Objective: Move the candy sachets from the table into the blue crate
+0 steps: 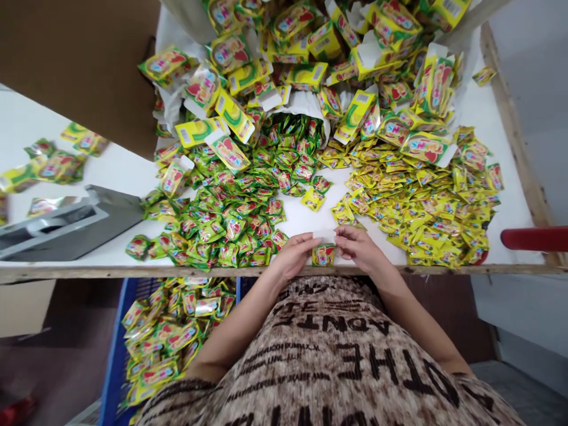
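Note:
My left hand [298, 253] and my right hand [358, 247] meet near the table's front edge. Their fingers pinch the two sides of a small printed packet [323, 255], green, yellow and red, with a white flap at its top. Whether it is a carton or a sachet with a white slip I cannot tell. To the left of my hands lies a heap of green sachets [235, 228]; yellow sachets [435, 213] are piled to the right. One loose yellow-green sachet [313, 199] lies just beyond my fingers.
Yellow-green cartons [231, 112], many with white flaps open, heap up at the back around a white sack [306, 105]. A blue crate [113, 355] below holds more cartons. A grey metal device [104, 222] stands left; a red handle [532, 238] juts in from the right.

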Motion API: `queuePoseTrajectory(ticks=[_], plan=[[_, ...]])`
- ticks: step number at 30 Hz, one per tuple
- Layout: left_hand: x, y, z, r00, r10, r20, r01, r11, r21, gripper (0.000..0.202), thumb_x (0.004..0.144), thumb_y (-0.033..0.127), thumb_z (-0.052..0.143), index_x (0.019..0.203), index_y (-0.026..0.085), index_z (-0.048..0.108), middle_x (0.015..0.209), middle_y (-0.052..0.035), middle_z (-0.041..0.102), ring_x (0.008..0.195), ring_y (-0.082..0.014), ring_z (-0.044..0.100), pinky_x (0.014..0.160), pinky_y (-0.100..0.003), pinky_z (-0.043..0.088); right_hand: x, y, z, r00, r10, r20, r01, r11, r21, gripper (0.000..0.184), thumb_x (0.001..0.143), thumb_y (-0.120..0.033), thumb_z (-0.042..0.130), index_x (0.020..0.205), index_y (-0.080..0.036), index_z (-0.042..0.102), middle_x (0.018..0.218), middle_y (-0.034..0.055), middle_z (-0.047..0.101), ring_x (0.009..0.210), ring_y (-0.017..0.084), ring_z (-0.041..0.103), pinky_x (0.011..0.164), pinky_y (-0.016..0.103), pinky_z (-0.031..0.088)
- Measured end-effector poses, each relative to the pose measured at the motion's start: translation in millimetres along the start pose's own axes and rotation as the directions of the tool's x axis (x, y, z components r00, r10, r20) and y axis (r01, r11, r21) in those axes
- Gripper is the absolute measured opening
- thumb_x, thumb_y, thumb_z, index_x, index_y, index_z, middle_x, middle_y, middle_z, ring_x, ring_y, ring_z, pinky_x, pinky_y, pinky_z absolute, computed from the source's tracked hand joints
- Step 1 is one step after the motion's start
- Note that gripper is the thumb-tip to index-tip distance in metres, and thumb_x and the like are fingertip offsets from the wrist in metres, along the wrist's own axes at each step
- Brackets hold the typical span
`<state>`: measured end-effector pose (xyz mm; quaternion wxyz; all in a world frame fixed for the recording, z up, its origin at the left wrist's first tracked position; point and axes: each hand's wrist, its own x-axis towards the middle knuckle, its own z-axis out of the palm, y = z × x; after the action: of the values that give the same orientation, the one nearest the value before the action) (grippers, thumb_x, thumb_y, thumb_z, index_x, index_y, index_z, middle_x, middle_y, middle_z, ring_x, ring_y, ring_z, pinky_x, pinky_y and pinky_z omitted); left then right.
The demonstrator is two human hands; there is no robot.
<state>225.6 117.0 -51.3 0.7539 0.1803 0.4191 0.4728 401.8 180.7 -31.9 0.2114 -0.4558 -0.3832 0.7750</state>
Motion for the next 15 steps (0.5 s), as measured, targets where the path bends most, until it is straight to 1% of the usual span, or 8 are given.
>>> queuePoseTrajectory(ticks=[1,3,5,7,9,11,13,15], plan=[[0.8,3.5,0.3,0.999,-0.033,0.019,0.033,0.999,0.007,0.028,0.07,0.032,0.077,0.091,0.015,0.072,0.098,-0.0089,0.071,0.093,-0.0222,0.065,0.091,-0.035,0.049,-0.2,-1.5,4.1,0.998,0.047,0.03,-0.048,0.998,0.036,0.026,0.064,-0.032,0.076,0.079,-0.019,0.06,0.062,-0.0064,0.051,0.044,0.006,0.042,0.038,0.018,0.024],[3.3,8.3,1.5,0.999,-0.053,0.005,0.053,0.998,0.02,0.023,0.063,0.022,0.079,0.085,0.016,0.073,0.091,-0.0064,0.072,0.088,-0.0196,0.065,0.09,-0.033,0.049,0.6,-4.9,11.0,0.997,0.069,0.043,-0.07,0.997,0.017,0.018,0.062,-0.024,0.073,0.073,-0.018,0.061,0.06,-0.0072,0.049,0.042,0.004,0.035,0.038,0.018,0.02],[5.1,9.2,3.0,0.999,-0.033,-0.037,0.034,0.999,0.014,0.022,0.06,0.018,0.079,0.081,0.017,0.072,0.085,-0.0041,0.071,0.083,-0.0167,0.064,0.087,-0.031,0.05,2.5,-6.4,14.0,1.0,0.019,0.013,-0.018,0.999,-0.034,0.014,0.06,-0.021,0.071,0.07,-0.017,0.062,0.059,-0.0071,0.05,0.042,0.003,0.033,0.038,0.018,0.021],[5.4,6.6,3.7,0.996,0.0,-0.089,-0.001,1.0,-0.01,0.023,0.062,0.02,0.08,0.083,0.017,0.071,0.086,-0.0034,0.071,0.081,-0.0154,0.064,0.084,-0.03,0.05,4.6,-4.7,12.8,0.998,-0.057,-0.023,0.056,0.996,-0.062,0.016,0.062,-0.024,0.073,0.076,-0.018,0.067,0.062,-0.006,0.055,0.042,0.005,0.038,0.039,0.019,0.027],[4.6,1.9,3.1,0.984,0.073,-0.163,-0.072,0.997,0.009,0.026,0.066,0.026,0.08,0.089,0.017,0.071,0.089,-0.0037,0.072,0.081,-0.0148,0.065,0.082,-0.029,0.051,6.4,-0.9,9.3,0.989,-0.134,-0.057,0.129,0.987,-0.092,0.023,0.067,-0.032,0.074,0.085,-0.019,0.072,0.065,-0.0041,0.06,0.044,0.007,0.045,0.042,0.021,0.035],[4.2,-3.1,1.6,0.95,0.199,-0.24,-0.172,0.977,0.127,0.028,0.068,0.03,0.08,0.093,0.018,0.073,0.093,-0.0045,0.073,0.083,-0.0155,0.065,0.084,-0.03,0.051,7.8,2.8,6.4,0.976,-0.199,-0.091,0.184,0.972,-0.148,0.027,0.071,-0.04,0.073,0.088,-0.019,0.075,0.065,-0.0016,0.064,0.046,0.009,0.049,0.046,0.023,0.04],[5.0,-6.8,0.2,0.915,0.306,-0.263,-0.234,0.933,0.272,0.028,0.071,0.033,0.079,0.094,0.018,0.075,0.095,-0.0057,0.074,0.087,-0.0173,0.066,0.086,-0.031,0.051,9.2,4.8,5.7,0.969,-0.224,-0.103,0.202,0.961,-0.188,0.028,0.072,-0.043,0.074,0.085,-0.018,0.076,0.065,0.0002,0.066,0.047,0.01,0.051,0.047,0.024,0.042],[7.1,-8.5,-0.7,0.904,0.338,-0.263,-0.244,0.911,0.333,0.028,0.074,0.036,0.076,0.095,0.018,0.076,0.096,-0.006,0.074,0.088,-0.0181,0.066,0.086,-0.031,0.051,10.7,5.3,7.0,0.967,-0.228,-0.113,0.205,0.96,-0.189,0.029,0.068,-0.042,0.077,0.084,-0.018,0.075,0.069,0.0008,0.068,0.048,0.01,0.051,0.046,0.024,0.043]])
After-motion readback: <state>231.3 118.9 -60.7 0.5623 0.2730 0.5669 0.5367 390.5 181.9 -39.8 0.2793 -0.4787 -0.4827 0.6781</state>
